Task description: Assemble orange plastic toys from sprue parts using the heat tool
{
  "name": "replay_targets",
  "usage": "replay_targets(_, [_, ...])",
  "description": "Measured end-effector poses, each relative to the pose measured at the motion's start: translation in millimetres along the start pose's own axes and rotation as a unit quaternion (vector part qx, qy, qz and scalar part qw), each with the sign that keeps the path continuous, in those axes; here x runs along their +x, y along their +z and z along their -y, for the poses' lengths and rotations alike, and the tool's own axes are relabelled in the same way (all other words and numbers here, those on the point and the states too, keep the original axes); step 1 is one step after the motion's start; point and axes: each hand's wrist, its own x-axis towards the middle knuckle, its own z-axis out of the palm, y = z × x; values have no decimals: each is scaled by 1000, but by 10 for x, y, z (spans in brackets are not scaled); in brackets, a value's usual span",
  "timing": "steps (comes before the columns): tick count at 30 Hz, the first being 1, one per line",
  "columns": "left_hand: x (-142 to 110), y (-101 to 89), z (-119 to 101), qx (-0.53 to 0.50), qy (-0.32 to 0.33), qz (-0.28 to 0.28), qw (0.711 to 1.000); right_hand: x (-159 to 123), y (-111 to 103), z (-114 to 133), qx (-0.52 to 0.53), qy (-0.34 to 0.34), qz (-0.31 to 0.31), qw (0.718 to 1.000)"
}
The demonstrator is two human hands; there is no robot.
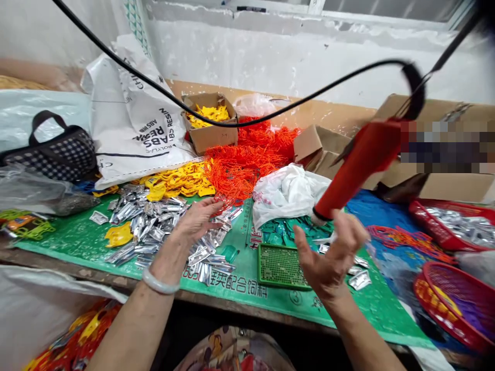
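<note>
My left hand [199, 221] reaches over a heap of silver metal-looking pieces [154, 221], its fingertips at the edge of a pile of orange-red cords [235, 175]. Its thumb and fingers are apart. My right hand [332, 255] is raised over the right end of a green rectangular tray [276, 265], thumb and fingers apart, slightly blurred. Just behind its fingers hangs a red electric screwdriver [359, 162], tilted, tip end low. Whether the fingers touch it cannot be made out. Dark green plastic pieces [276, 232] lie behind the tray beside a white plastic bag [290, 190].
A black cable [309, 97] arches across the view to the screwdriver. Yellow plastic parts [181, 180] lie left of the cords, below a cardboard box [214, 136]. Red baskets [456, 304] stand at right; a checkered bag [64, 152] and white sack [139, 118] are at left.
</note>
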Motion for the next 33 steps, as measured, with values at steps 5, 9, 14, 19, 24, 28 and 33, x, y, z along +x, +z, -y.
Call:
replay_targets(5, [-529, -41, 110, -64, -4, -18, 998, -87, 282, 64, -26, 30, 450, 892])
replay_targets(9, [-853, -62, 312, -137, 1, -26, 990, -65, 405, 254, 8, 11, 511, 860])
replay_targets(14, [-1070, -81, 484, -255, -50, -66, 963, -169, 565, 768, 59, -6, 581, 812])
replay_targets(19, [-1142, -77, 542, -278, -94, -66, 954, -332, 822, 992, 104, 24, 600, 793])
replay_targets(24, [-1175, -99, 593, -243, -94, -79, 962, -343, 852, 867, 185, 72, 556, 807])
replay_targets(28, [-1202, -83, 589, -183, -70, -106, 975, -237, 586, 771, 225, 117, 459, 852])
replay_targets(33, [-1200, -58, 551, -113, -41, -116, 986, -200, 256, 808, 271, 76, 275, 920])
